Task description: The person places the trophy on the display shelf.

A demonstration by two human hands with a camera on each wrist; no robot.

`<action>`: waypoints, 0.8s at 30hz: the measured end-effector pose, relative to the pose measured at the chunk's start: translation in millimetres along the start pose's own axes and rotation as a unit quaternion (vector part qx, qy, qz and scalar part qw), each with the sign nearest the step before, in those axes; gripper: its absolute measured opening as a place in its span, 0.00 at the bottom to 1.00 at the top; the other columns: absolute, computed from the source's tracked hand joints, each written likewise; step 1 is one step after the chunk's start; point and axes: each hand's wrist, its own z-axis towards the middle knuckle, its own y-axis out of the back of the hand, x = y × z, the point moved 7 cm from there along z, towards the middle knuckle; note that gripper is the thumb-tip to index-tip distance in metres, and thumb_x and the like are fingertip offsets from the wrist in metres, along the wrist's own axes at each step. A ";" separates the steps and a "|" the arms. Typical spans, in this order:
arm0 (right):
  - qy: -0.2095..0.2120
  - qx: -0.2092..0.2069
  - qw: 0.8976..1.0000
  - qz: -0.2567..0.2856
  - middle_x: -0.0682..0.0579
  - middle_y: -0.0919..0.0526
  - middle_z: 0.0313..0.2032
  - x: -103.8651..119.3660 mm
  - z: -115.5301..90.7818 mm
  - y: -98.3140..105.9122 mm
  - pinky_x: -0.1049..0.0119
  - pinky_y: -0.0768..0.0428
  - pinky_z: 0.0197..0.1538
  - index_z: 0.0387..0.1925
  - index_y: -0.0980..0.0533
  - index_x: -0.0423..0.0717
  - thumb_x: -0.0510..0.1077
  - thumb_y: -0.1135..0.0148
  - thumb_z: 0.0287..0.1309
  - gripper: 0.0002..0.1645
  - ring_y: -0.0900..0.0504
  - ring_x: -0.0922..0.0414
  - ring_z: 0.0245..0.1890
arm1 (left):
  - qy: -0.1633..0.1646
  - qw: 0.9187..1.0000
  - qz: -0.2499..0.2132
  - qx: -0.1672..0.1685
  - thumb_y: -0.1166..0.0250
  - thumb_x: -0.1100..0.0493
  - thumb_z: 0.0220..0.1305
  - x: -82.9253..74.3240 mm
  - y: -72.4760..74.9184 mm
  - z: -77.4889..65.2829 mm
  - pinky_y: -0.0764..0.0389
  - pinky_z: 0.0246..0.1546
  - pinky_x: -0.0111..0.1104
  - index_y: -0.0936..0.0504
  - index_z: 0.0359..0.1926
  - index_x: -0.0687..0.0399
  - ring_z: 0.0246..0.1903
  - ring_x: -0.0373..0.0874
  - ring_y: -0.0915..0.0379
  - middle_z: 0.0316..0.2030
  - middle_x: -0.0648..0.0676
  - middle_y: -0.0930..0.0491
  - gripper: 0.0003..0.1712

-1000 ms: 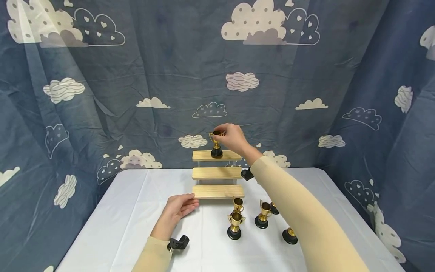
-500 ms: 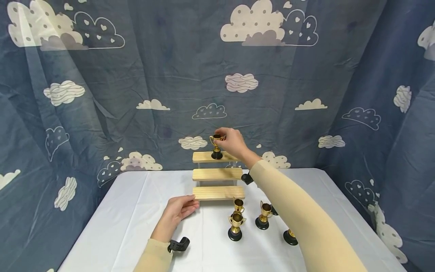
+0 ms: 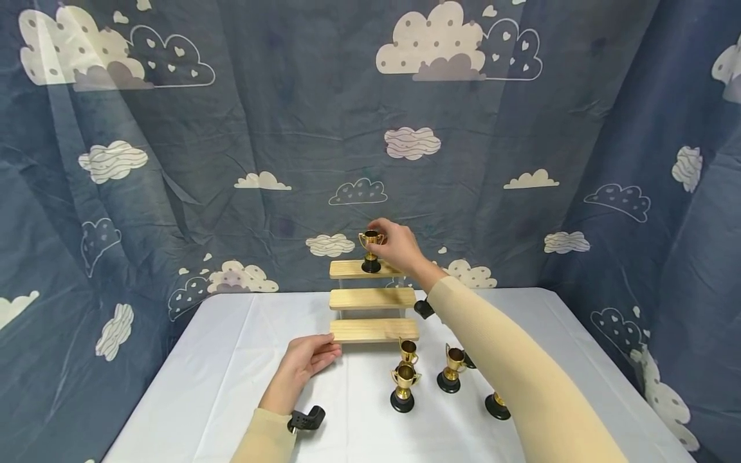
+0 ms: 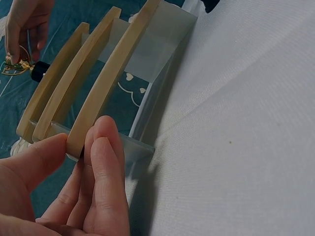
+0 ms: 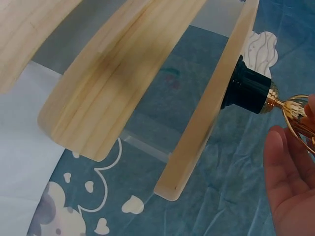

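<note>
The trophy cup (image 3: pixel 368 244) on the top board (image 3: pixel 346 269) has a bright gold metallic finish, smooth and highly reflective. Its pedestal (image 5: pixel 248 88) is black and smooth with a low sheen, plastic in appearance. The front trophy (image 3: pixel 403 389) shows the same glossy gold finish above a black base. The top board, middle board (image 3: pixel 372 298) and bottom board (image 3: pixel 374 330) are pale wood, smooth and matt, with visible grain. The side panel (image 4: pixel 165 39) is smooth, translucent and plastic in appearance. The tablecloth (image 4: pixel 236 123) is white matt fabric with a fine weave and creases. The backdrop (image 3: pixel 289 96) is blue printed cloth, matt and wrinkled. The right sleeve (image 3: pixel 509 347) and left sleeve (image 3: pixel 263 434) are matt beige cloth.
</note>
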 end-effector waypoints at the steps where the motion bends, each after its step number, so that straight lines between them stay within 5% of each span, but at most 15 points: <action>1: 0.000 -0.001 1.000 -0.001 0.50 0.18 0.53 -0.6 -0.6 0.1 0.54 0.18 0.43 0.62 0.25 0.53 0.51 0.30 0.63 0.28 0.19 0.55 0.43 | 0.000 1.000 0.000 0.000 0.28 0.65 0.60 0.2 -0.2 -0.2 0.12 0.34 0.32 0.18 0.48 0.72 0.31 0.50 0.13 0.29 0.61 0.13 0.18; 24: 0.005 0.006 1.000 -0.024 0.53 0.18 0.50 1.1 -4.9 11.4 0.53 0.18 0.44 0.68 0.30 0.56 0.54 0.32 0.64 0.33 0.18 0.55 0.44 | -0.029 0.999 0.022 0.019 0.29 0.63 0.62 -2.0 -2.1 -6.9 0.13 0.41 0.36 0.18 0.49 0.72 0.35 0.49 0.13 0.34 0.62 0.13 0.18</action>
